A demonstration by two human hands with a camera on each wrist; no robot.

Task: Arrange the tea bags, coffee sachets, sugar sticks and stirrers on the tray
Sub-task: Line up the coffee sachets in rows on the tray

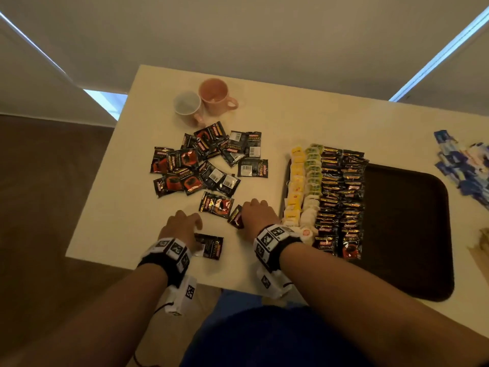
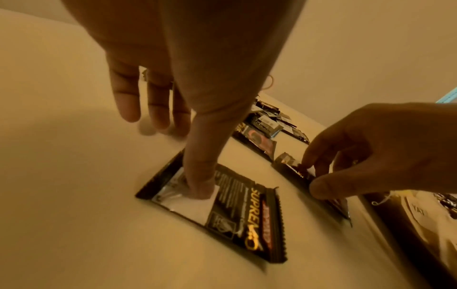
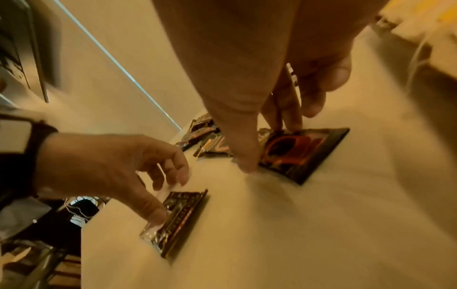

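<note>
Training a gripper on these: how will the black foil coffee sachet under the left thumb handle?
The black foil coffee sachet lies flat, so it's probably light and slightly floppy. Its glossy film looks slippery; the left hand pressing it may slide it. Unlikely to roll.

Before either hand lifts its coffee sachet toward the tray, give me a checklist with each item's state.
1. Left hand on its sachet: thumb presses it flat, not pinched. Not ok.
2. Right hand on its sachet: fingertips on one edge, lying on the table. Grip cannot tell.
3. Free space on tray: right half bare. Ok.
4. Coffee rows neat to extend. Ok.
5. Loose coffee pile clear of both hands. Ok.
</note>
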